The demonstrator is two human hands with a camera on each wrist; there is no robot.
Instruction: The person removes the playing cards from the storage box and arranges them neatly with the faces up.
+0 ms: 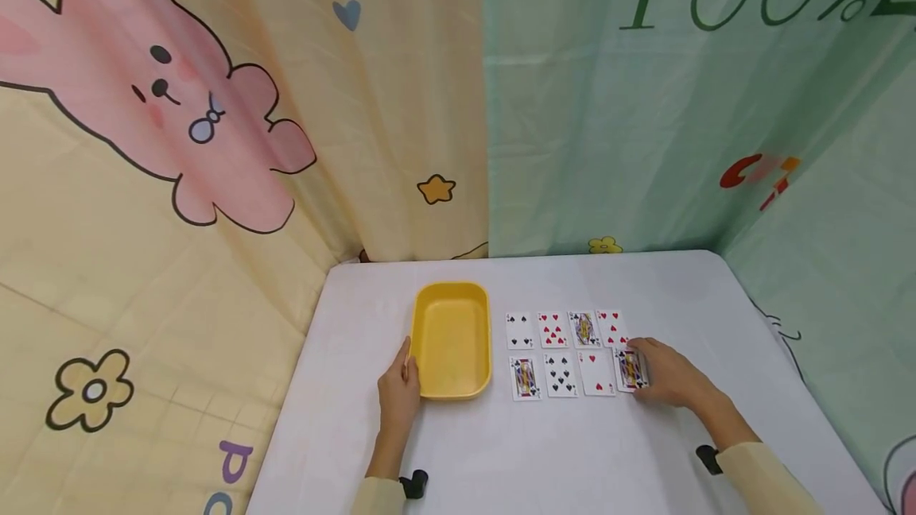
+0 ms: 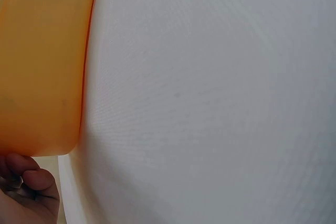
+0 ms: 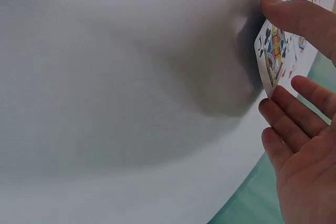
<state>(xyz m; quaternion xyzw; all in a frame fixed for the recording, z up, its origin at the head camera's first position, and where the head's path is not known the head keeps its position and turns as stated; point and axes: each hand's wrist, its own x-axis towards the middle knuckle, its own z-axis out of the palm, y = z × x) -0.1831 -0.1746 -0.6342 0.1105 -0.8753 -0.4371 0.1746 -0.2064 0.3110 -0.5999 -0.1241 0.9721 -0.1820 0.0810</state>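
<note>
At the left side of the yellow tray [image 1: 452, 344], my left hand [image 1: 397, 394] grips the rim near its front corner; curled fingertips [image 2: 41, 179] show against the tray's wall in the left wrist view. My right hand [image 1: 669, 372] pinches a jack of clubs [image 3: 273, 53] by opposite edges, thumb on one side and fingertips on the other. In the head view this card [image 1: 630, 370] sits at the right end of the nearer of two rows of face-up playing cards, tilted in the right wrist view. Beside it lies a heart card [image 1: 596, 373].
The rows also hold a black spot card [image 1: 518, 331], a many-heart card [image 1: 553, 330], face cards [image 1: 584, 329] [image 1: 525, 378] and a spade card [image 1: 561, 374]. A white-covered table [image 1: 501, 459] carries everything. Printed curtains [image 1: 594, 141] hang behind and beside it.
</note>
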